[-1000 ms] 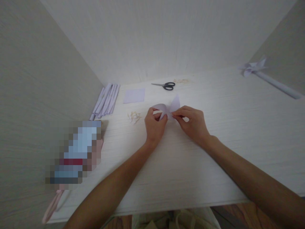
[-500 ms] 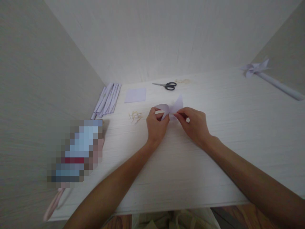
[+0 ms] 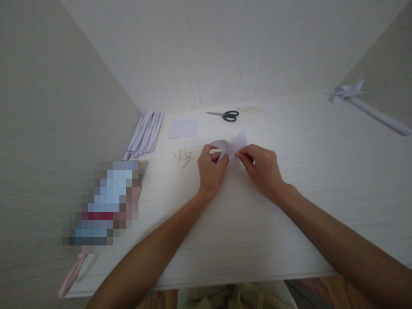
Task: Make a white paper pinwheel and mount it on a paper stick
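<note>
1. Little changes in the last second from where I watch: the right hand (image 3: 261, 166) draws slightly away from the left hand (image 3: 212, 171), and the gap inside its pinch narrows to a sliver
2. I judge this as a finer, firmer grip for close work at the paper's middle; the paper (image 3: 239, 140) stays off to neither side, held between the two hands above the mid counter (image 3: 305, 240)
3. My left hand is curled round the paper's left part, thumb and forefinger closed on it near the middle
4. My right hand has thumb and forefinger pressed together on the paper's near edge; whether they also hold something tiny, I cannot tell
5. The paper is thin, pale lilac and matte, bowed into a loop on the left and rising to a sharp point on the right, so I expect it to crease easily
6. Around it I see a flat square sheet (image 3: 183, 128), tight paper rolls (image 3: 146, 133), thin tan bits (image 3: 183, 157) scattered loosely, scissors (image 3: 231, 114) with black handles, and a pinwheel (image 3: 346, 92) on a smooth tube (image 3: 380, 115)
</note>
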Available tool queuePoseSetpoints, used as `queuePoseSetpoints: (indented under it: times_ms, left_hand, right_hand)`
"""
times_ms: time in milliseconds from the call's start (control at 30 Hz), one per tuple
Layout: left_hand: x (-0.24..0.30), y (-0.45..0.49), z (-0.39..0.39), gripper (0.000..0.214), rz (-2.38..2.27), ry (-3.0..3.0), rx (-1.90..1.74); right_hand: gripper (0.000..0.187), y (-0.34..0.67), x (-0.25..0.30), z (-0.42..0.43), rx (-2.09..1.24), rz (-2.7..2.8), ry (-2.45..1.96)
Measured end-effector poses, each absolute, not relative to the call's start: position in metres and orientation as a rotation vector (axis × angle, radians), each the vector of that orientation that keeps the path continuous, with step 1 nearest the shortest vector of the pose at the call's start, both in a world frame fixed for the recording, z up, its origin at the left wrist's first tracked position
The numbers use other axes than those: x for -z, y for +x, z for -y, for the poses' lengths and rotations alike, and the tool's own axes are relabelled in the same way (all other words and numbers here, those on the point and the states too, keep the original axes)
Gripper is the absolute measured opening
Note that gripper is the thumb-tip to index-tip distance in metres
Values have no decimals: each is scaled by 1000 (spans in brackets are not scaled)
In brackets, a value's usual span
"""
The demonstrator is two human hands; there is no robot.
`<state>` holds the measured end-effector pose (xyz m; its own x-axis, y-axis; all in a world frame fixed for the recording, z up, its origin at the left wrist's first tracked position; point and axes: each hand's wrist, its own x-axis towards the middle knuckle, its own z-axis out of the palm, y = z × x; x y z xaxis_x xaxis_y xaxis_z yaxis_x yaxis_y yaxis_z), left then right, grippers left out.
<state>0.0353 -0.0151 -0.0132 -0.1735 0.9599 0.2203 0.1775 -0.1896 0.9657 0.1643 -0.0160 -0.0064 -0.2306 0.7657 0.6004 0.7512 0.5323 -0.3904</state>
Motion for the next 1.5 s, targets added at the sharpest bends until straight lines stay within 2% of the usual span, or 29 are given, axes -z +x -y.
queuePoseSetpoints:
  times_ms: [167, 333, 567, 800, 1100, 1300, 1500]
  left_hand:
    - [13, 35, 14, 18, -1381, 1384, -1429]
    - [11, 36, 15, 17, -1397, 1387, -1418]
    - [14, 35, 13, 19, -1371, 1382, -1432]
    - [10, 36, 16, 19, -1377, 1365, -1426]
    - [11, 35, 14, 19, -1328, 1303, -1483]
    - [11, 35, 14, 21, -1308, 1261, -1520]
    - [9, 36, 15, 19, -1306, 1292, -1505]
  right_hand:
    - [12, 165, 7, 14, -58, 2005, -1195]
    - [26, 163, 6, 15, -47, 2022, -1336]
    - [13, 164, 9, 14, -125, 1993, -1228]
    - [30, 163, 7, 14, -62, 2035, -1399]
    - [11, 164, 11, 15, -235, 1848, -1316]
    - [12, 163, 10, 16, -355, 1812, -1327]
    - [15, 163, 8, 16, -339, 1830, -1343]
